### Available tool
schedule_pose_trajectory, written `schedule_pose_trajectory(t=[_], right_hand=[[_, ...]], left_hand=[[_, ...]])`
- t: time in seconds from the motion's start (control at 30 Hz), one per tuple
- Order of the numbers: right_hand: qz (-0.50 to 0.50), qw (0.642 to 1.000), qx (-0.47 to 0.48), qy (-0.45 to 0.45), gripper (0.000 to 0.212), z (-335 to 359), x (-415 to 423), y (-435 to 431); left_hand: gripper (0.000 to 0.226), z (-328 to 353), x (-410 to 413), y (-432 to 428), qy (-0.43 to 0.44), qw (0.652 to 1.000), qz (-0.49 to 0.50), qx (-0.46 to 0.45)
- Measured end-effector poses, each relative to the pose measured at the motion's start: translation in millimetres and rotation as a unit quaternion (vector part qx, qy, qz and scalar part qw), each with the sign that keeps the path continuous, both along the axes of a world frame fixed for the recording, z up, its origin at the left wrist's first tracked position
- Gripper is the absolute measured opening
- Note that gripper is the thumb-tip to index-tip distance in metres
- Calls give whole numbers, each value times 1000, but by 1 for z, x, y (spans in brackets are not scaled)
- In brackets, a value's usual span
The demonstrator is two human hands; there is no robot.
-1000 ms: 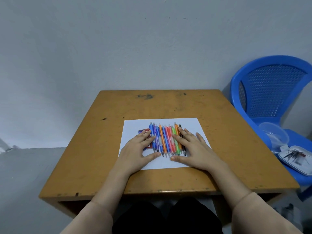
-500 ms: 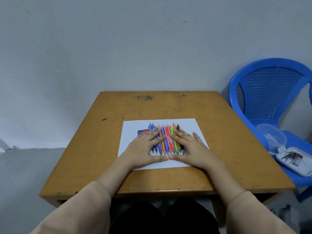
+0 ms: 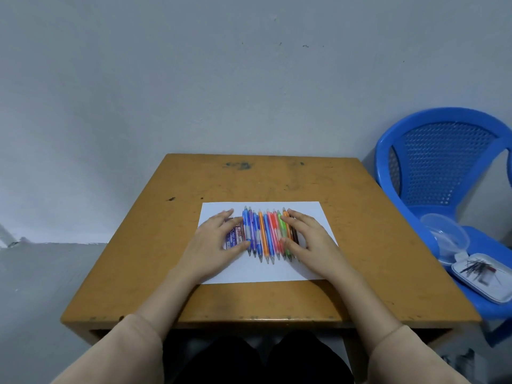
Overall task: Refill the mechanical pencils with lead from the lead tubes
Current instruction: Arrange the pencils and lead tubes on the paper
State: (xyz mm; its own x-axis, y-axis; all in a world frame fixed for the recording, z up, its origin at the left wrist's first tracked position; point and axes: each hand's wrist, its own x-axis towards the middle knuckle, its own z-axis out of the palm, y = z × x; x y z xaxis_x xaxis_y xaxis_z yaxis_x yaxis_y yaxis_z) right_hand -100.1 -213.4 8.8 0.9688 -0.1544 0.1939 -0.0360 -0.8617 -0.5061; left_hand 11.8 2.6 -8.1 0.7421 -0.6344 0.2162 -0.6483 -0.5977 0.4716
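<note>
While both hands lie flat on the white sheet of paper (image 3: 263, 274) in the middle of the table (image 3: 249, 184), nothing has been picked up. At the left, the left hand (image 3: 213, 245) rests with its fingers (image 3: 221, 219) straight and spread, grasping nothing. It partly covers the dark labelled lead tubes (image 3: 235, 237), which lie just beside the leftmost blue pencil; how many tubes there are I cannot tell. Next comes the row of mechanical pencils (image 3: 266, 236), packed side by side with their tips toward the person. The right hand (image 3: 313, 242) lies over the green, orange and dark pencils at the right end, fingers (image 3: 297, 217) released and holding nothing. Further right, well apart, a blue chair (image 3: 443, 167) carries a clear bowl (image 3: 446, 234) and a white tray (image 3: 484, 275) of thin sticks.

The risk, as I judge it, lies in the round barrels. Pressed from both sides they may ride over one another, and lifting one could send its neighbours rolling toward the near edge. A sliding palm could also drag the loose sheet.
</note>
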Motion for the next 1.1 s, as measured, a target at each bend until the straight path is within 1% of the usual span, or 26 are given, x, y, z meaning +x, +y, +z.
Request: schedule_pose_trajectory(t=[0.03,0.1,0.17,0.23,0.3,0.43,0.53,0.63,0.73,0.83,0.93,1.1], right_hand=[[7,1000,3,-2,50,3,3,4],[35,999,3,2,47,10,12,13],[74,997,-13,18,47,15,23,21],[101,994,-31,41,50,19,37,28],[117,990,-43,59,53,21,50,32],[141,985,-63,79,60,20,72,32],[171,977,-76,104,67,17,82,31],[188,969,-90,131,72,14,86,30],[184,973,-67,124,68,10,90,31],[185,974,-53,117,68,8,94,30],[174,979,-17,105,69,9,91,27],[140,987,46,61,63,19,71,7]], left_hand=[[75,0,5,5,16,1000,7,7],[96,1,15,14,51,998,0,29],[115,2,23,18,71,997,-15,31],[121,3,30,20,76,996,-30,23],[120,4,34,20,72,996,-47,24],[114,3,43,23,56,993,-82,61],[101,0,50,24,38,991,-99,75],[89,-3,54,24,14,992,-103,66],[87,-5,55,25,9,994,-105,41],[86,-5,54,26,5,994,-105,13],[85,-1,51,26,8,995,-95,-16],[90,11,49,12,-7,993,-117,-24]])
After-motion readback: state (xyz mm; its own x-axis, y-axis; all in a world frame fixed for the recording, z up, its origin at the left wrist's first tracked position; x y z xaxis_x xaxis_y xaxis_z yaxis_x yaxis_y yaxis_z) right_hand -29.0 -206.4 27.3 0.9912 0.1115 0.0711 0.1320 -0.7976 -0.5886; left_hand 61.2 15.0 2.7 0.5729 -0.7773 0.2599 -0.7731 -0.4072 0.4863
